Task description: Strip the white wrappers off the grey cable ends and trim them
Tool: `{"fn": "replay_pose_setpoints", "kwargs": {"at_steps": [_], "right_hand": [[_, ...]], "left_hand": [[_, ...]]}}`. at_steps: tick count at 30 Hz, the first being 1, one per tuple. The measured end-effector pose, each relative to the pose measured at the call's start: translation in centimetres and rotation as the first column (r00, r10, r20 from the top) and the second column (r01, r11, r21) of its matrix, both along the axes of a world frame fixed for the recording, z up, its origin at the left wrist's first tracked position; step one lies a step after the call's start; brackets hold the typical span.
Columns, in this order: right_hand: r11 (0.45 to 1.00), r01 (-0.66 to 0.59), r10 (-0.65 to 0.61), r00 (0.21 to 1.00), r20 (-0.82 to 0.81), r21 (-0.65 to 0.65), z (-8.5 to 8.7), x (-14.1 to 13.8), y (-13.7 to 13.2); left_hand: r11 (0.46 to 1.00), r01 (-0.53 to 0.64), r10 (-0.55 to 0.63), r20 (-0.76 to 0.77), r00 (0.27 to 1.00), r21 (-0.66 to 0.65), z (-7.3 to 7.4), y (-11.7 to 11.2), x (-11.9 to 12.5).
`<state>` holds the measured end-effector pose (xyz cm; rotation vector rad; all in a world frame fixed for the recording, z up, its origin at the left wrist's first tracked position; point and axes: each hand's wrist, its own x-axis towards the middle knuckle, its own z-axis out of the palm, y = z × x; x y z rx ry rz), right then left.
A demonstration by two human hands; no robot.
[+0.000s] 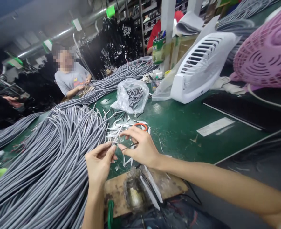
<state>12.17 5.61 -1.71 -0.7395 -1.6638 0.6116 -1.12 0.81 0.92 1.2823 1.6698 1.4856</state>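
Left hand (99, 160) had its grip pinched on a thin wire (115, 142), held over the bench (178, 133) between both hands (pretty blurry there, tbh). Right hand (140, 146) had thumb and finger slightly apart; couldn't tell if that grip held anything. Cables (47, 159) crowded the left; green bench ran right to its pale edge.

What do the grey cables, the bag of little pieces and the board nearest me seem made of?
Grey cables: probably plastic or rubber sheathing, smooth with a dull sheen, judging by their even colour and soft bends.
Bag: thin clear plastic, crinkled and glinting, its contents showing through.
Board: likely wood, dull, given its tan, stained surface.
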Motion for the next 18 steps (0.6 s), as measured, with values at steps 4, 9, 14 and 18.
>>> {"fn": "replay_pose_setpoints", "kwargs": {"at_steps": [4, 9, 14, 18], "right_hand": [[0.999, -0.041, 0.041, 0.999, 0.000, 0.033, -0.2, -0.1, 0.1], [0.896, -0.322, 0.269, 0.941, -0.204, -0.306, -0.2, -0.2, 0.6], [0.565, -0.732, 0.636, 0.681, -0.364, -0.382, 0.8, 0.5, 0.4], [0.700, -0.632, 0.498, 0.765, -0.408, -0.331, 1.3, 0.8, 0.6]], "left_hand": [[0.999, -0.041, 0.042, -0.025, 0.999, 0.029, 0.0, -0.2, 0.3], [0.999, -0.017, 0.021, -0.112, 0.994, 0.035, -0.6, -0.2, 0.5], [1.000, -0.014, 0.016, -0.079, 0.997, 0.019, -0.7, 0.3, 0.0], [0.997, 0.076, -0.074, 0.197, 0.978, -0.004, -0.1, 0.5, -0.7]]}}
